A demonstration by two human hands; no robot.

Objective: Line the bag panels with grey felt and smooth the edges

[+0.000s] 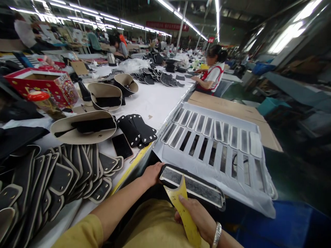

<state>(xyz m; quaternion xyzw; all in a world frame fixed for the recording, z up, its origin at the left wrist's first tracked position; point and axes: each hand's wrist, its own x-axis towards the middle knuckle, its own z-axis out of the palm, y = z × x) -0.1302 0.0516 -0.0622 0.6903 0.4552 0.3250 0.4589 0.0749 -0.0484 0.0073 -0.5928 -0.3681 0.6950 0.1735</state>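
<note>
My left hand [152,174] grips the near end of a long black strip piece [196,187] with a grey coated middle and pale border, held over my lap. My right hand [198,218] is closed on a yellow flat scraper [182,205], its forked tip resting on the strip's near edge. Just beyond lies a white sheet [207,170] carrying rows of similar strips and empty slots.
The long white table [155,100] on my left holds fanned stacks of black shoe pieces [51,179], beige oval forms [85,129], a phone [121,145] and a red box [43,86]. Another person [213,70] sits farther along. A blue bin [289,224] stands at lower right.
</note>
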